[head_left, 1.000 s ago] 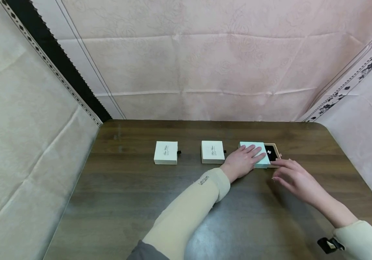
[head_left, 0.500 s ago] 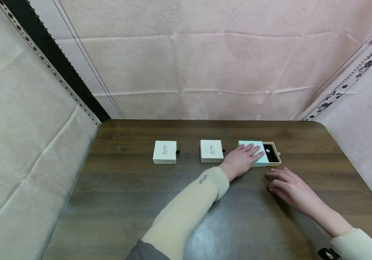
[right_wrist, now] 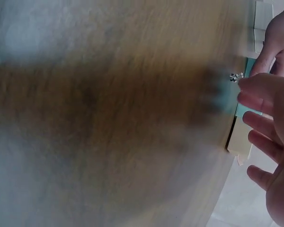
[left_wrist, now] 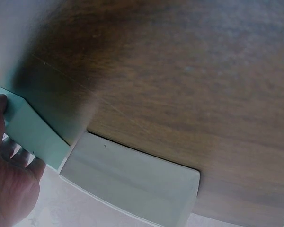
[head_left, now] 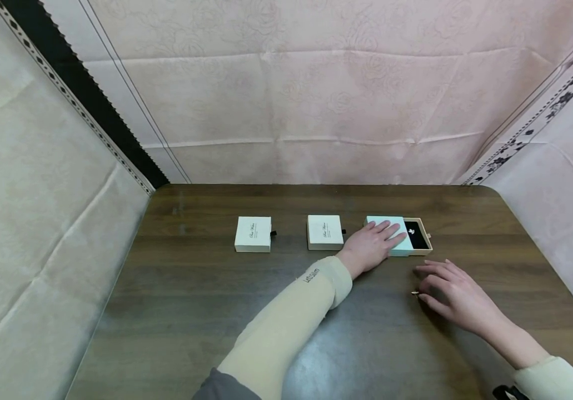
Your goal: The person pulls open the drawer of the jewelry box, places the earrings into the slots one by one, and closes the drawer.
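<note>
My left hand [head_left: 371, 247] holds the light-blue drawer-style jewelry box [head_left: 405, 247], fingers spread over its top. In the left wrist view, the thumb lies against a side of the same blue box [left_wrist: 38, 130]. Its tray [head_left: 426, 244] is slid out to the right, showing a black lining and a small white-silver piece [head_left: 411, 230]. My right hand [head_left: 458, 291] hovers nearer the front edge, apart from the box. Between thumb and forefinger it pinches a small silvery flower-like jewelry piece, which looks like an earring [right_wrist: 235, 77]. Its other fingers are loosely bent.
Two shut white boxes, a left one [head_left: 253, 234] and a middle one [head_left: 325, 233], stand in line with the blue box. Each has a black tab on its right side. The brown wooden table [head_left: 191, 311] meets pale patterned cloth [head_left: 316, 111] at the back and sides.
My right hand has drawn back from the open tray toward the front edge, bringing the earring-like piece into view. My left hand stays on the blue box.
</note>
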Motion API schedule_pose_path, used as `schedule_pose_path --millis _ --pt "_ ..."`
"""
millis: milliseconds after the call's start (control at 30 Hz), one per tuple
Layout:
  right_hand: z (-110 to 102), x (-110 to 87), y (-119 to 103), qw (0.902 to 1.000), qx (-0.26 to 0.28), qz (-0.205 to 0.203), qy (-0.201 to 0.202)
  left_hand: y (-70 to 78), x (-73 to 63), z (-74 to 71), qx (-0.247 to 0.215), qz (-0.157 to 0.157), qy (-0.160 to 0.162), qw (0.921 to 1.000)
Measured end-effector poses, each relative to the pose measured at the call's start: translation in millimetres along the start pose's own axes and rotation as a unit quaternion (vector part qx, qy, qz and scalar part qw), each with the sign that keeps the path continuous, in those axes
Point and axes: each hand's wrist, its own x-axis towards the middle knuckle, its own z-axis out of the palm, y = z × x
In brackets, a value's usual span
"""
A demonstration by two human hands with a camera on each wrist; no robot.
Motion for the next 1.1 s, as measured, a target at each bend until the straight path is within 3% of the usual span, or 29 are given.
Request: schedule_pose_path --millis 167,367,833,1100 --pt "0 -1.1 -8 0.9993 -0.011 0.033 -0.011 0.0 -0.1 -0.7 -0.003 -0.003 -0.001 1.0" --pt "4 2.2 -12 0.9989 -0.017 0.043 -0.006 0.3 1.9 0.5 -0.014 -0.005 -0.008 0.9998" --pt "9 14.6 -11 0.9992 -0.026 0.029 -0.007 1.1 2.2 0.3 -0.021 -0.007 -0.012 0.9997" --pt "15 17.9 -6 0.9999 -0.006 -0.01 0.003 0.3 0.7 2.1 -0.019 -0.002 0.006 0.9998"
